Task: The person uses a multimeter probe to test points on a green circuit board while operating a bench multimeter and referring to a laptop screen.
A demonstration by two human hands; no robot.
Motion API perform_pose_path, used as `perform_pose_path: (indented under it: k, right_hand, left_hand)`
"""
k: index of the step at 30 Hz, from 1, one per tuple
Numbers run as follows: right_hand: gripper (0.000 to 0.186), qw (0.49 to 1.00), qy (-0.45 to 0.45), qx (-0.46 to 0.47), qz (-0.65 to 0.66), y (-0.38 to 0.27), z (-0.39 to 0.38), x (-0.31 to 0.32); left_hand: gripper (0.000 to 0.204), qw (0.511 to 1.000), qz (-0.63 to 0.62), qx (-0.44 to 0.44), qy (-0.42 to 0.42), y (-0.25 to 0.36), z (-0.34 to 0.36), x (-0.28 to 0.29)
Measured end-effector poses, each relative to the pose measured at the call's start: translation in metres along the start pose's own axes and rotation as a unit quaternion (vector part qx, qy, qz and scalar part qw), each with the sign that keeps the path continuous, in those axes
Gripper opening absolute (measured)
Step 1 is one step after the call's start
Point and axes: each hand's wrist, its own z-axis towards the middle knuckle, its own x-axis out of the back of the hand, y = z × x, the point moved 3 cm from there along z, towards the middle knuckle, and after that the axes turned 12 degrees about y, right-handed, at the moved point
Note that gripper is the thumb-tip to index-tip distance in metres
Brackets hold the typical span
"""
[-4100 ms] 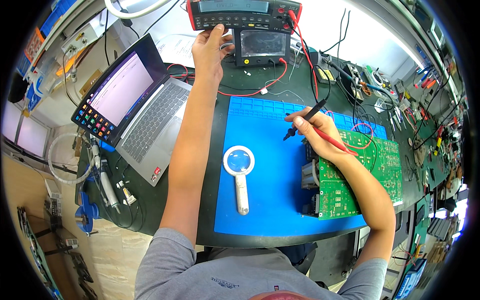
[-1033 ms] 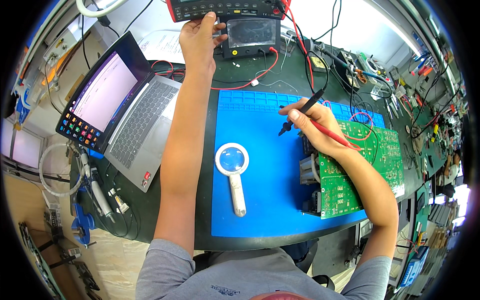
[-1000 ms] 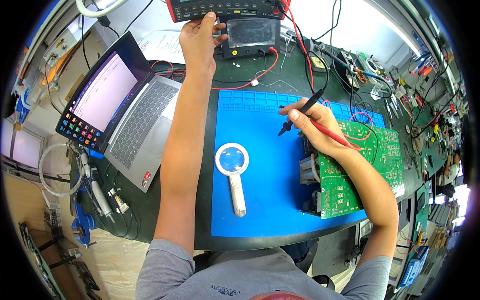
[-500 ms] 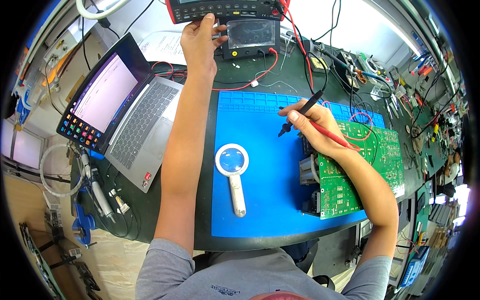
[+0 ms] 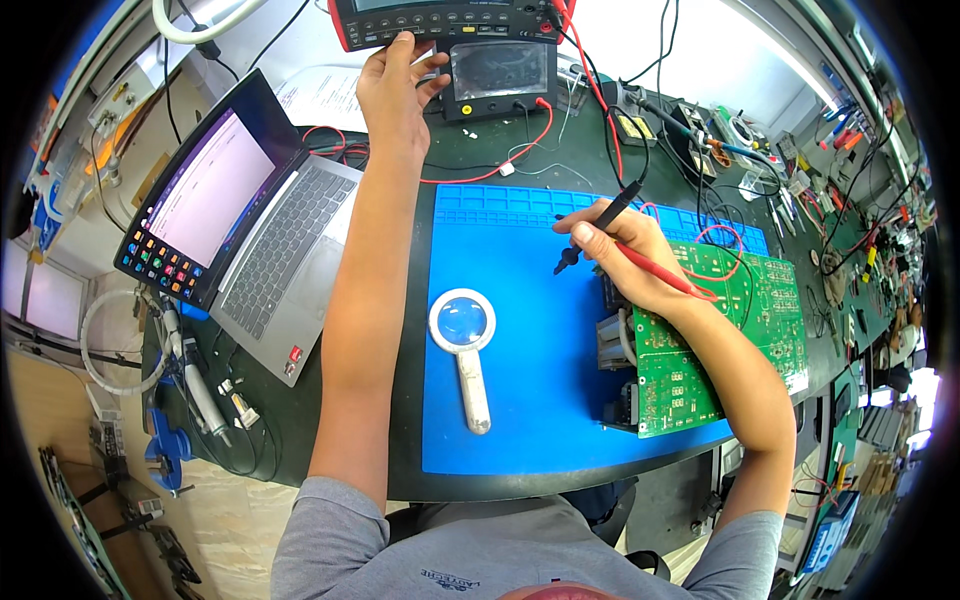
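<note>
My left hand (image 5: 395,90) reaches up to the black-and-red bench meter (image 5: 440,20), thumb on its lower button row, other fingers spread beneath. My right hand (image 5: 630,260) grips two test probes, one black (image 5: 620,205) and one red (image 5: 660,271), above the left part of a green circuit board (image 5: 730,350). The black probe's tip hangs over the blue silicone mat (image 5: 520,420), touching no component. Left of the board, a white-handled magnifying glass (image 5: 470,390) lies on the mat.
An open laptop (image 5: 280,260) stands left of my arm. A second instrument with a small screen (image 5: 495,75) sits below the meter. Tangled leads and soldering gear (image 5: 690,135) crowd the back right. A white hand tool with hose (image 5: 205,395) and blue clamp (image 5: 165,450) lie front left.
Since a second ago my left thumb has shifted slightly left along the buttons. The right hand keeps its hold on both probes, nearly still. The view has drifted since the oldest frame.
</note>
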Motion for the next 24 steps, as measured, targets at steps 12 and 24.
perform_pose_path:
  k: [12, 24]
  right_hand:
    - [0.045, 1.000, 0.002, 0.001, -0.006, 0.0005, -0.0002, -0.0001]
    - [0.042, 1.000, -0.001, -0.003, -0.004, -0.0018, -0.0005, 0.0001]
  left_hand:
    - [0.034, 1.000, 0.007, -0.010, 0.006, -0.0010, 0.0002, -0.0001]
    - [0.036, 1.000, 0.011, -0.004, 0.017, -0.0016, 0.0000, -0.0006]
